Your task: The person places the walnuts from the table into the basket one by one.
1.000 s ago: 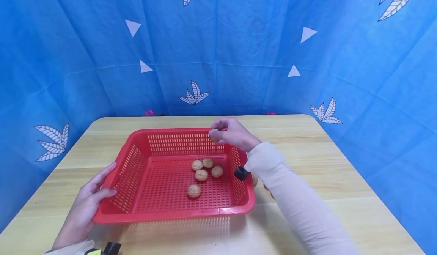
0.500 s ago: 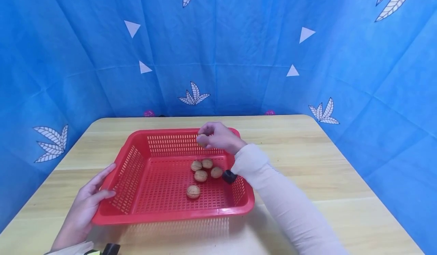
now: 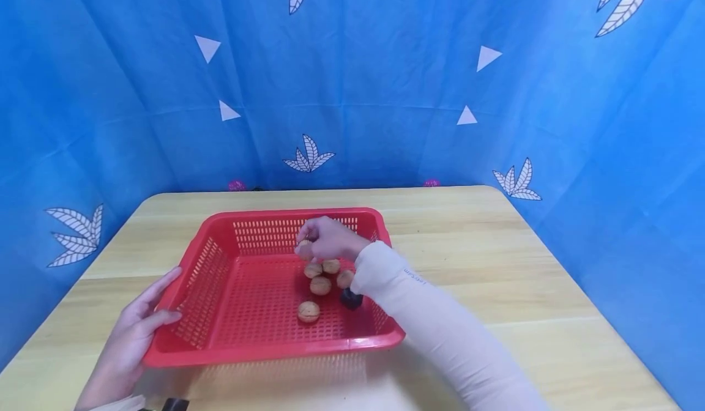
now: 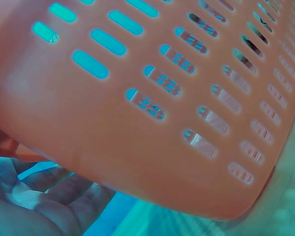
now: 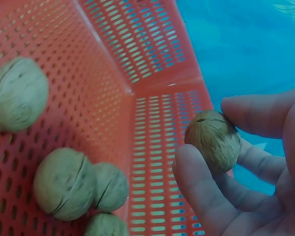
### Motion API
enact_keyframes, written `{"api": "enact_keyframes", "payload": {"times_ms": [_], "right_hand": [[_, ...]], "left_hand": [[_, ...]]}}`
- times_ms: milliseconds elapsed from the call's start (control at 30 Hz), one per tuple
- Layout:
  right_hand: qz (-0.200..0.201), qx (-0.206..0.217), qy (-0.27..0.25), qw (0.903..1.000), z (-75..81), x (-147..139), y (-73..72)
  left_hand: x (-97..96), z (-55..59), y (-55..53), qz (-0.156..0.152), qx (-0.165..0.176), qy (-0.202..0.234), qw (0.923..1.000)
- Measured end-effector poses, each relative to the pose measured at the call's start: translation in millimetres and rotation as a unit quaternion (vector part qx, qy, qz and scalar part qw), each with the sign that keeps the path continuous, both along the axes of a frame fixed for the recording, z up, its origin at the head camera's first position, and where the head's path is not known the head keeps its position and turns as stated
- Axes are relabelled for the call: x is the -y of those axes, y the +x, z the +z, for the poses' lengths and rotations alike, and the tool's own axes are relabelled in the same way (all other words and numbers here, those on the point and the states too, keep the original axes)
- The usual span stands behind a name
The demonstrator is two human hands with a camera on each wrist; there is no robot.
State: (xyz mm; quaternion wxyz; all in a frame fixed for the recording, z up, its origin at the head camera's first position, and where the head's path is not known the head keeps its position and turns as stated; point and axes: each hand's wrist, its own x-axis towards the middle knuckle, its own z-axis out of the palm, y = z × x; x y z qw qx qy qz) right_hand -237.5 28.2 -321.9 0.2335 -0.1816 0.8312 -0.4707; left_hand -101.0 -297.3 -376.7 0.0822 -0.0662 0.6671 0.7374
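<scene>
A red plastic basket (image 3: 264,357) with slotted walls sits on the wooden table, and several walnuts (image 3: 320,285) lie on its floor, right of centre. My right hand (image 3: 330,238) is over the basket's inside, near the far wall, and pinches one walnut (image 5: 214,141) between thumb and fingertips. That walnut is above the floor, apart from the others. At the basket's left side my left hand (image 3: 129,334) holds the rim. Close up in the left wrist view, the left hand's fingers (image 4: 91,201) bend under the rim beside the slotted wall.
The pale wooden table (image 3: 468,252) extends beyond the basket on every side. Behind it hangs a blue curtain (image 3: 374,93) with white leaf and triangle prints. A black wrist camera (image 3: 351,299) on the right arm dips inside the basket, near several walnuts.
My right hand has moved left and lower, from the basket's far right corner into its interior, carrying the walnut. The left hand keeps its hold on the rim.
</scene>
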Motion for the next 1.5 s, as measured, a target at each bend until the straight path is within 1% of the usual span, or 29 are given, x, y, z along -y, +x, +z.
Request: {"api": "enact_keyframes", "payload": {"times_ms": [67, 200, 267, 333, 467, 633, 733, 900, 1000, 1133, 1233, 1367, 1500], "right_hand": [[0.006, 0.002, 0.009, 0.9999, -2.2, 0.6, 0.8], [0.013, -0.01, 0.023, 0.9996, -2.0, -0.4, -0.4], [0.02, -0.021, 0.039, 0.9988, -2.1, -0.3, -0.6], [0.032, -0.024, 0.055, 0.9977, -3.1, 0.5, 0.9], [0.044, -0.024, 0.075, 0.9959, -8.8, 4.5, 5.8], [0.072, -0.055, 0.12, 0.9887, -17.1, 11.2, 8.9], [0.08, -0.065, 0.141, 0.9847, -19.6, 12.9, 9.2], [0.081, -0.063, 0.145, 0.9841, -19.0, 12.0, 9.8], [0.079, -0.045, 0.139, 0.9861, -18.9, 12.0, 11.6], [0.06, -0.022, 0.135, 0.9889, -20.8, 13.8, 13.8], [0.057, -0.029, 0.14, 0.9881, -22.3, 15.2, 13.9], [0.073, -0.044, 0.143, 0.9861, -23.7, 16.7, 14.5], [0.081, -0.051, 0.145, 0.9848, -23.8, 17.7, 16.1]], "left_hand": [[-0.2, 1.2, 0.9, 0.001, 0.006, -0.009, 0.9999], [-4.2, 3.9, -2.4, -0.002, -0.011, -0.016, 0.9998], [-5.3, 4.0, -3.4, -0.002, -0.019, -0.019, 0.9996], [-5.0, 3.3, -2.7, 0.0, -0.021, -0.017, 0.9996], [-1.8, 1.2, 1.4, 0.007, -0.004, -0.019, 0.9998], [3.4, 0.4, 5.3, 0.008, 0.02, -0.027, 0.9994], [4.2, -0.4, 5.8, 0.005, 0.018, -0.025, 0.9995], [1.7, -2.3, 3.7, 0.001, -0.007, -0.019, 0.9998], [0.2, -2.2, 3.0, 0.001, -0.018, -0.015, 0.9997], [-1.4, -1.4, 2.7, 0.001, -0.023, -0.01, 0.9997], [-2.2, -1.2, 2.0, 0.001, -0.025, -0.007, 0.9997], [-1.1, -1.3, 2.7, 0.003, -0.026, -0.006, 0.9996], [0.0, -1.4, 3.9, 0.004, -0.03, -0.006, 0.9995]]}}
